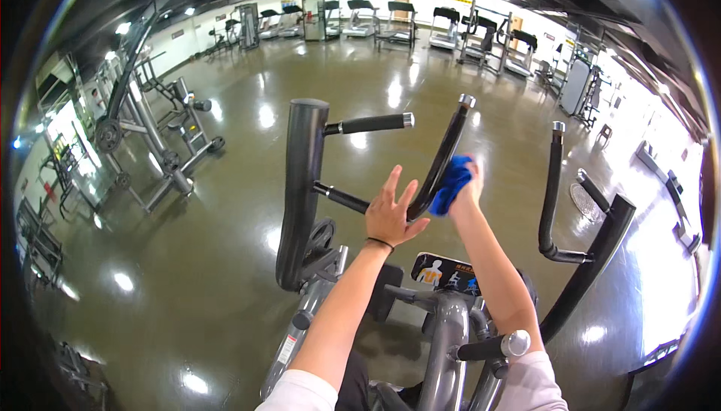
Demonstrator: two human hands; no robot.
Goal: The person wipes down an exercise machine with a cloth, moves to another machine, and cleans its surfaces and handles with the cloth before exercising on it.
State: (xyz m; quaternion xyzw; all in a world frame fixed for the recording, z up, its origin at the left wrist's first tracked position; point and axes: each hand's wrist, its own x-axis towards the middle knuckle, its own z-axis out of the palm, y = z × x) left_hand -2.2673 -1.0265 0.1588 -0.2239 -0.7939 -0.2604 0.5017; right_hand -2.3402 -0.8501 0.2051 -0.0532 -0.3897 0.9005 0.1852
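My right hand (pixel 470 188) holds a blue cloth (pixel 452 184) against the right side of a bent, black-gripped handle (pixel 446 157) of a weight machine. To the left of that handle, my left hand (pixel 394 208) has its fingers spread, close to the handle's lower bend; whether it touches is not clear. A black wristband is on my left wrist. The handle joins a thick dark lever arm (pixel 304 186), which also carries a shorter foam grip (pixel 372 124). A matching handle (pixel 552 197) stands on the right. Below my hands is a placard (pixel 442 271) with pictures.
The machine's grey frame (pixel 449 343) rises close before me, with a short side grip (pixel 490 349). Another plate-loaded machine (pixel 163 146) stands at the left. Treadmills (pixel 397 22) line the far wall. A low black and grey piece of equipment (pixel 667 191) lies at the right.
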